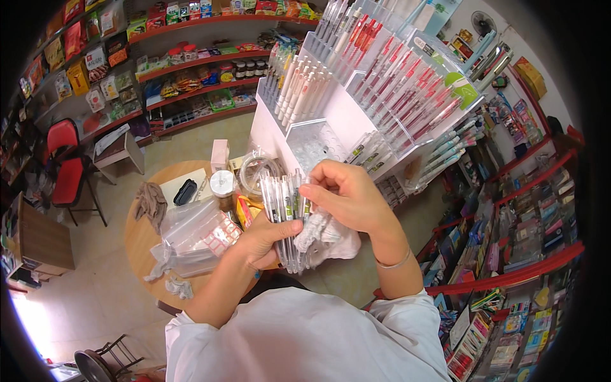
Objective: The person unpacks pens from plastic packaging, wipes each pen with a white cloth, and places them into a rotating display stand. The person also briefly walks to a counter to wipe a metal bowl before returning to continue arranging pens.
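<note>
My left hand (pixel 272 236) grips a bundle of clear-barrelled pens (pixel 285 205), held roughly upright in front of my body. At the bundle's upper right, my right hand (pixel 346 196) pinches the top of a pen between thumb and forefinger. A crumpled white cloth (pixel 329 236) hangs beneath my right hand; what holds it is hidden. Just beyond stands a tiered white pen display rack (pixel 269 117), with white pens (pixel 301 90), red pens (pixel 405 90) and a low group of clear pens (pixel 370 153) in its compartments. One front compartment (pixel 317 143) shows a bumpy clear bottom.
At left, a round wooden table (pixel 143 258) bears plastic bags (pixel 191 238), a brown cloth (pixel 152 205), a lidded jar (pixel 223 184), a black case (pixel 185 192) and a small box (pixel 220 155). Stocked shelves (pixel 200 88) curve behind; more stationery shelving (pixel 506 281) stands at right.
</note>
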A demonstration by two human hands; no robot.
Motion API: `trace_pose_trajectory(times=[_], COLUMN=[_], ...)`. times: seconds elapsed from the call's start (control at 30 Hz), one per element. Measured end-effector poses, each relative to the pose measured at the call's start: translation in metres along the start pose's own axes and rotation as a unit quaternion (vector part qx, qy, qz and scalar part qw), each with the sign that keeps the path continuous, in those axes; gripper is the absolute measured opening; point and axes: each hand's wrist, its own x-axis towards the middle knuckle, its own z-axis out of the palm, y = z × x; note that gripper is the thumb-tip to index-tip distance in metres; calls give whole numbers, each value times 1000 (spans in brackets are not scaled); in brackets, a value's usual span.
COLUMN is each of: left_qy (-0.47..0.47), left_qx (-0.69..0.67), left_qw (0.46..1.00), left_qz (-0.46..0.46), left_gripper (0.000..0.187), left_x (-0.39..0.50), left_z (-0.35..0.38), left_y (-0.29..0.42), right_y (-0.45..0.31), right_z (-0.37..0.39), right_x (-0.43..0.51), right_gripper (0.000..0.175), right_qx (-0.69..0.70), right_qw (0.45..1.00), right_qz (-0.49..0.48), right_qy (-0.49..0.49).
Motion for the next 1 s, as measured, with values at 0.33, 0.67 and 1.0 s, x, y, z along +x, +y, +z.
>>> trace_pose_trajectory(times=[0.33, 0.67, 1.0], left_qy=[12, -50, -131], left_qx=[-29, 370, 623], left_qw=[1000, 920, 764], left_qz=[3, 120, 109], left_gripper=[52, 58, 95], left_x=[-8, 3, 22], left_z=[6, 17, 38], left_y=[0, 18, 27], right_y=[-8, -42, -61], right_z=[17, -55, -46], right_x=[-12, -45, -7], right_gripper=[24, 34, 19], right_qx=[-112, -494, -651], right_qw=[992, 766, 736], right_qz=[-28, -269, -118], right_qy=[43, 310, 142])
